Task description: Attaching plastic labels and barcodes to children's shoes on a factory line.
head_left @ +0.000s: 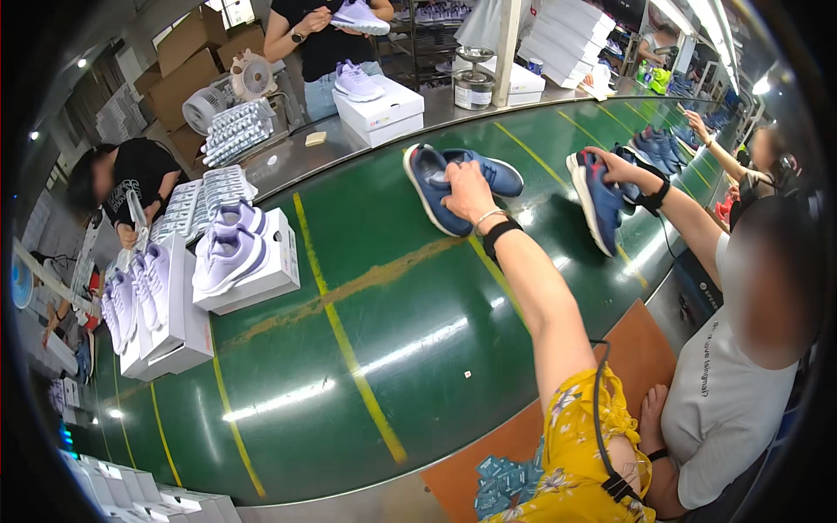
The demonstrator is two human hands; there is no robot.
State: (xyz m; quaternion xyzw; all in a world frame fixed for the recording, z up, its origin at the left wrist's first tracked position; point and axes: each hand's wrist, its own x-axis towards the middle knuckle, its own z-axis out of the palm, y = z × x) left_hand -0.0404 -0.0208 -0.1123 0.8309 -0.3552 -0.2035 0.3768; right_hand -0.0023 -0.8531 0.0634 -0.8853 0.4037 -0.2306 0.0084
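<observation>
My right hand (469,190) reaches out over the green conveyor belt (418,349), a bracelet and a black band on its wrist. Its fingers are closed at the openings of a pair of blue sneakers, pinching them where they meet. One sneaker (427,196) is tilted with its pale sole edge to the left; the other sneaker (499,177) points right. My fingertips are partly hidden inside the shoes. My left hand is out of the picture. To the right, a co-worker's hand (603,166) holds another blue sneaker (595,205) over the belt.
Lilac sneakers (231,253) rest on white shoeboxes (253,283) at the left. Across the belt, another lilac sneaker (357,80) sits on a box by a standing person. A metal can (473,87) stands nearby. Teal packets (506,484) lie on a brown board (632,349) near me.
</observation>
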